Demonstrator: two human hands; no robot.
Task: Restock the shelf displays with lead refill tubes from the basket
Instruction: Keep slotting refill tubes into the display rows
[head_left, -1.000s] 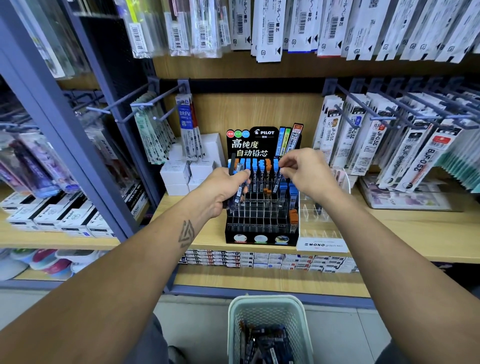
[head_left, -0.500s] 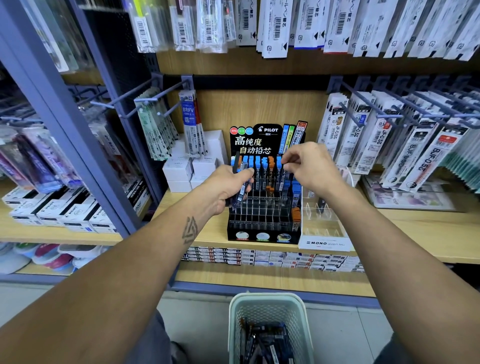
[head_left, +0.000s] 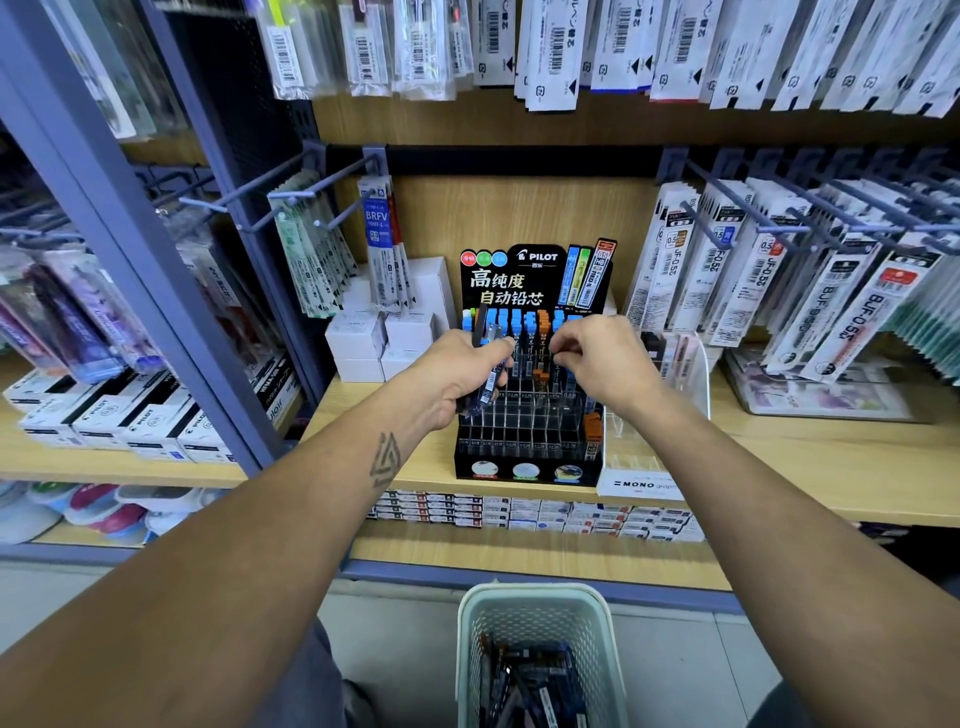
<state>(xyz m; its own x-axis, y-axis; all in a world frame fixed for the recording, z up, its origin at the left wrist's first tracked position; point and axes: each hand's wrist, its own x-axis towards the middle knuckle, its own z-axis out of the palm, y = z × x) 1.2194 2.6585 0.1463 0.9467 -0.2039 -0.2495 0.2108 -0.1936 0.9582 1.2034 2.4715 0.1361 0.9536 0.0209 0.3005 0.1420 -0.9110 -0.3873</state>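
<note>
Back rows of Pilot display rack (head_left: 527, 415) were filled; front slots left empty. Spare lead refill tubes (head_left: 485, 374) were clutched in left hand (head_left: 462, 376); one pinched by right hand (head_left: 605, 364) over back row. Basket (head_left: 540, 613) w/ more stood below shelf edge.

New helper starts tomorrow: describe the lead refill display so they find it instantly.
On the middle wooden shelf, directly above the floor basket, stands the black Pilot display. Unlike the hanging refill packs beside it, it is a stepped grid of slots holding blue- and orange-capped tubes.
</note>
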